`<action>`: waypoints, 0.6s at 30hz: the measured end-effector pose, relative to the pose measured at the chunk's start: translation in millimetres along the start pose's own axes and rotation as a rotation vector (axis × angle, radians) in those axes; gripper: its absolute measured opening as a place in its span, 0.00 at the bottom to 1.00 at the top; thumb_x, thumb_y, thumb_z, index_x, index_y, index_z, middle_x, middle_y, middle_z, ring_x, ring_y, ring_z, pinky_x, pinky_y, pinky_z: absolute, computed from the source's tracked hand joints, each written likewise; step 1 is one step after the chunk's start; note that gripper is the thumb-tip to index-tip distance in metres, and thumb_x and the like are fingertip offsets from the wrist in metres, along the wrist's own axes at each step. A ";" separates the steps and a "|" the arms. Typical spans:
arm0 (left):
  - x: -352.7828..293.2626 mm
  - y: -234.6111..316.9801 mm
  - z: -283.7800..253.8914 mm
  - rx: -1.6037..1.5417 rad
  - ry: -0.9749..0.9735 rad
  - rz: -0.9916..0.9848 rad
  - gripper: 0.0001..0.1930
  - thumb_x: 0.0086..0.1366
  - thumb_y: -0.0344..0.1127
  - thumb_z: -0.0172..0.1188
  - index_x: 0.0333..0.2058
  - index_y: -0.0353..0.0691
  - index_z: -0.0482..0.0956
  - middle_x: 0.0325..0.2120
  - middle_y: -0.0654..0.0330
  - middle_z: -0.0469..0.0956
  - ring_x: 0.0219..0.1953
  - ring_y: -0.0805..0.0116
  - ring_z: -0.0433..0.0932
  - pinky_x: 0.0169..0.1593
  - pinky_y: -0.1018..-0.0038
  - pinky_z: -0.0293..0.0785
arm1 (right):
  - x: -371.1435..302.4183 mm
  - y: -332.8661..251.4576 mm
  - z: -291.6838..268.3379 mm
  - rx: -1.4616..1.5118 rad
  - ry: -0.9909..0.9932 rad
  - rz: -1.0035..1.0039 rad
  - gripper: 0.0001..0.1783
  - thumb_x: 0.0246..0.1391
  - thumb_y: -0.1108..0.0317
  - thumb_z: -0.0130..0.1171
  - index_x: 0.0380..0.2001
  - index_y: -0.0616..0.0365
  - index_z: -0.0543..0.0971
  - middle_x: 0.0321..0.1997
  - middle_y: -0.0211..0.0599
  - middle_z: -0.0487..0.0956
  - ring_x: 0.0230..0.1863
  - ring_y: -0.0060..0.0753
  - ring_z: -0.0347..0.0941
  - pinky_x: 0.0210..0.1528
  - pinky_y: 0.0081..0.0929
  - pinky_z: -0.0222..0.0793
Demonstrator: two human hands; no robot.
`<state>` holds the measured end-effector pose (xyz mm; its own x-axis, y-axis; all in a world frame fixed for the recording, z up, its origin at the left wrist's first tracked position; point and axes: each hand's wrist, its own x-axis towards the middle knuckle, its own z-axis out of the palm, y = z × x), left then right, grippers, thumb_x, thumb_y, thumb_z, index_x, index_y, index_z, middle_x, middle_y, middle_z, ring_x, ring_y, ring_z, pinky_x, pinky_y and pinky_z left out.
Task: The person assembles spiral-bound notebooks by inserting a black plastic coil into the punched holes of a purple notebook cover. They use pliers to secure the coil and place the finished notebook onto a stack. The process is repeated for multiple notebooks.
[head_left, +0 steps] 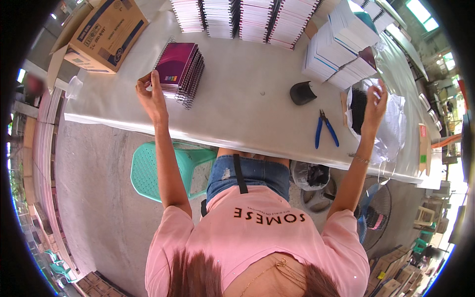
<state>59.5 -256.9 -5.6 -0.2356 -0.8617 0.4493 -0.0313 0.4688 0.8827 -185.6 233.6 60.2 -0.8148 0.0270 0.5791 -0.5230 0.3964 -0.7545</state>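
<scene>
On the table's left side lies a stack of purple-covered spiral notebooks point(177, 64), their wire coils sticking out unevenly. My left hand point(152, 96) is at the stack's near left corner, thumb up against the edge and fingers curled in; what they pinch, if anything, is too small to tell. Over on the right, my right hand point(374, 106) is raised beside a bundle of black binding coils point(357, 110) in a white plastic bag point(393, 119). Its fingers are loosely bent and apart, with nothing visible in them. Blue-handled cutting pliers point(326, 129) lie left of that hand.
Tall rows of bound notebooks point(255, 22) line the far edge, with paper stacks point(336, 49) at far right. A black curved piece point(303, 93) sits above the pliers. A cardboard box point(106, 34) stands far left. Below the table are a green stool point(158, 171) and a fan point(376, 218).
</scene>
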 end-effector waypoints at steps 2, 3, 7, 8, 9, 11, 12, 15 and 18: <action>-2.2 4.7 1.8 -0.015 -0.011 -0.002 0.22 0.66 0.51 0.61 0.40 0.32 0.79 0.39 0.53 0.73 0.45 0.63 0.70 0.52 0.65 0.66 | 28.8 0.5 -3.6 -0.003 0.099 -0.076 0.23 0.64 0.64 0.56 0.60 0.59 0.70 0.47 0.39 0.75 0.46 0.30 0.71 0.52 0.29 0.68; -2.5 6.0 0.6 -0.013 -0.013 -0.008 0.22 0.66 0.51 0.61 0.40 0.32 0.79 0.39 0.54 0.73 0.44 0.64 0.70 0.51 0.65 0.66 | 39.5 -0.3 -4.3 0.059 0.100 -0.075 0.22 0.65 0.64 0.55 0.60 0.59 0.70 0.50 0.38 0.75 0.48 0.29 0.71 0.54 0.28 0.67; -3.7 7.3 0.6 -0.121 -0.080 -0.038 0.22 0.67 0.52 0.60 0.41 0.33 0.78 0.40 0.54 0.73 0.42 0.67 0.71 0.48 0.69 0.68 | 85.3 10.8 -2.5 0.219 0.163 -0.069 0.23 0.66 0.57 0.54 0.58 0.60 0.71 0.57 0.37 0.74 0.54 0.28 0.71 0.57 0.30 0.66; -2.7 0.2 0.5 -0.120 -0.049 -0.021 0.24 0.67 0.53 0.60 0.43 0.33 0.77 0.41 0.54 0.73 0.42 0.67 0.70 0.47 0.70 0.68 | 92.6 9.7 3.0 0.213 0.151 -0.058 0.27 0.66 0.49 0.53 0.58 0.58 0.71 0.56 0.38 0.75 0.54 0.29 0.70 0.56 0.29 0.66; -2.7 -0.3 -4.0 -0.067 -0.034 -0.039 0.26 0.67 0.55 0.60 0.44 0.33 0.76 0.42 0.54 0.72 0.44 0.66 0.69 0.47 0.68 0.67 | 98.1 2.6 11.1 0.173 0.148 0.050 0.33 0.63 0.39 0.51 0.59 0.56 0.72 0.54 0.40 0.75 0.54 0.30 0.69 0.54 0.29 0.65; -2.7 0.6 1.2 -0.019 0.018 0.079 0.25 0.68 0.53 0.60 0.46 0.32 0.76 0.42 0.55 0.72 0.43 0.70 0.71 0.44 0.72 0.71 | 128.0 23.0 9.6 0.081 0.140 0.208 0.43 0.58 0.30 0.49 0.63 0.53 0.70 0.54 0.40 0.75 0.51 0.32 0.69 0.50 0.33 0.66; -6.0 4.1 1.4 0.009 0.029 0.094 0.24 0.68 0.53 0.59 0.46 0.34 0.76 0.43 0.54 0.70 0.46 0.68 0.70 0.46 0.70 0.71 | 135.2 32.1 10.0 -0.014 0.124 0.220 0.47 0.55 0.26 0.50 0.64 0.54 0.69 0.55 0.41 0.75 0.51 0.33 0.68 0.49 0.33 0.66; -18.6 24.6 -17.0 0.101 0.109 0.109 0.20 0.69 0.51 0.59 0.48 0.41 0.76 0.47 0.57 0.68 0.54 0.65 0.65 0.54 0.61 0.68 | 124.7 0.7 27.9 -0.079 -0.147 0.341 0.51 0.51 0.26 0.55 0.60 0.63 0.72 0.58 0.46 0.74 0.52 0.35 0.69 0.49 0.31 0.66; -29.9 45.8 -17.2 0.119 0.158 0.160 0.17 0.69 0.50 0.58 0.47 0.44 0.77 0.48 0.61 0.67 0.54 0.65 0.66 0.60 0.58 0.62 | 148.0 67.9 21.8 -0.723 0.014 0.083 0.46 0.51 0.34 0.62 0.56 0.67 0.75 0.54 0.43 0.77 0.47 0.32 0.71 0.45 0.27 0.67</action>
<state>81.8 -213.0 23.8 -0.0924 -0.7901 0.6060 -0.1223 0.6130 0.7806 -347.2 244.6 88.0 -0.8386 0.0931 0.5367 -0.1601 0.8996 -0.4063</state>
